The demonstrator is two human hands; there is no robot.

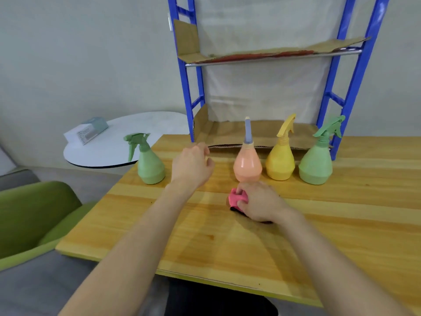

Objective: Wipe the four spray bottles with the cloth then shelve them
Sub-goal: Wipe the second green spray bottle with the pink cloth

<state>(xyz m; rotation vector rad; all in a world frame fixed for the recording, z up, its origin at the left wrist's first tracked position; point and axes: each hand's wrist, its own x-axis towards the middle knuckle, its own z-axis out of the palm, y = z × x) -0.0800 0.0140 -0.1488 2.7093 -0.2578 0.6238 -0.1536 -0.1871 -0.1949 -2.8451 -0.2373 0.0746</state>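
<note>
My right hand (257,201) grips the pink cloth (238,198), fingers and thumb curled round it so that the cloth is bunched into a wad. Hand and cloth sit low on the wooden table (227,247), just in front of the peach spray bottle (247,166). Whether the cloth touches that bottle's base I cannot tell.

My left hand (192,166) is above the table between two bottles. Its fingers are loosely curled and it holds nothing.

Bottle positions, all upright on the table:
- Peach spray bottle: centre of the row, with a blue-grey trigger head pointing away from me.
- Yellow spray bottle (280,163): just beside the peach one, to its right.
- Right green spray bottle (316,163): just beside the yellow one, near the shelf's right post.
- Left green spray bottle (150,165): well apart from the other three, near the table's left edge, nozzle pointing left.

Behind the row stands the blue shelf frame (196,87). Its lower level (262,133) is lined with cardboard and sits about level with the table top; the upper level (273,53) also carries cardboard.

To the left — beyond the table edge — is a round white table (114,147) with a small box (87,131) on it. A green chair (34,213) is at lower left.
</note>
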